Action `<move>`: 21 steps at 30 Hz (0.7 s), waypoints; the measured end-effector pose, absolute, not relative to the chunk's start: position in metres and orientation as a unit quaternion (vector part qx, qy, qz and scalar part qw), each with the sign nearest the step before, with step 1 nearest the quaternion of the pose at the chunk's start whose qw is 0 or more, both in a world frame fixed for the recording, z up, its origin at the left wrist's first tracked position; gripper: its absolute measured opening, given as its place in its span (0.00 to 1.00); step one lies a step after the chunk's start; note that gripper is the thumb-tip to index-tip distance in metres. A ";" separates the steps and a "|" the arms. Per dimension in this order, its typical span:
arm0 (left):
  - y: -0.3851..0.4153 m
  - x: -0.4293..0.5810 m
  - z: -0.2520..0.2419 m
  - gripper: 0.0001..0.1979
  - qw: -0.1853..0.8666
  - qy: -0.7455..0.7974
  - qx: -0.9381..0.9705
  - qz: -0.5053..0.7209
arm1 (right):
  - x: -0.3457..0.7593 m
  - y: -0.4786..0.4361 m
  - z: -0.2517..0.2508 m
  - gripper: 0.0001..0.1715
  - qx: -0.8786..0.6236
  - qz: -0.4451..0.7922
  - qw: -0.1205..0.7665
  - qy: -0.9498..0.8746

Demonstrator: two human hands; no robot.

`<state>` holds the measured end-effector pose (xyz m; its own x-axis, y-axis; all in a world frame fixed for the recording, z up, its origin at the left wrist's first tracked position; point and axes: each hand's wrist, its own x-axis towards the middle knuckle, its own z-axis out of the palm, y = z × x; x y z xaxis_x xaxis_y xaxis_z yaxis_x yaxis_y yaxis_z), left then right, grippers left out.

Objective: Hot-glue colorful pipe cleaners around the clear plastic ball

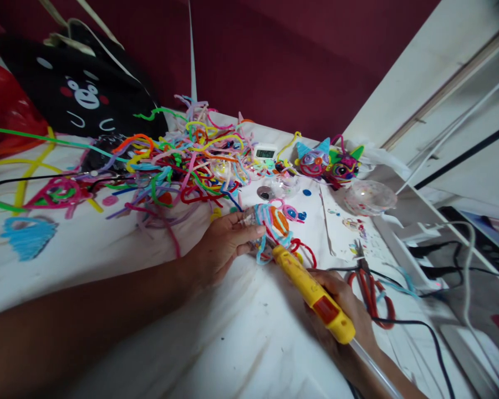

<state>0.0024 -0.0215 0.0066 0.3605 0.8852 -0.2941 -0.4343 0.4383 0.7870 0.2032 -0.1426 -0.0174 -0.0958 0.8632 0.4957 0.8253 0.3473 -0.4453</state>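
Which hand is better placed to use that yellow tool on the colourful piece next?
Probably the right hand: it grips the yellow tool, front end towards the colourful piece, which the left hand holds.

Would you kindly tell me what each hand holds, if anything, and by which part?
The left hand holds the colourful craft piece by its left side; the right hand holds the yellow glue gun toward its rear, exact grip hidden.

Left forearm (95, 327) bare, slanting up from lower left; left hand (224, 244) in pinch grip, thumb (249, 234) pointing right; right hand (349, 310) lower, curled in grip, partly hidden; right forearm (393, 379) bare, slanting up from bottom edge
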 end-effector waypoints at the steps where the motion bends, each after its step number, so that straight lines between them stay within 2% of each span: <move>1: -0.021 0.002 0.006 0.20 0.765 0.363 0.310 0.432 | 0.204 -0.142 -0.018 0.13 -0.568 0.031 0.354 -0.742; 8: -0.020 0.002 0.007 0.17 0.770 0.357 0.305 0.432 | 0.211 -0.143 -0.023 0.12 -0.547 0.044 0.357 -0.756; 21: -0.019 0.001 0.013 0.12 0.776 0.353 0.291 0.434 | 0.217 -0.140 -0.028 0.11 -0.520 -0.024 0.362 -0.773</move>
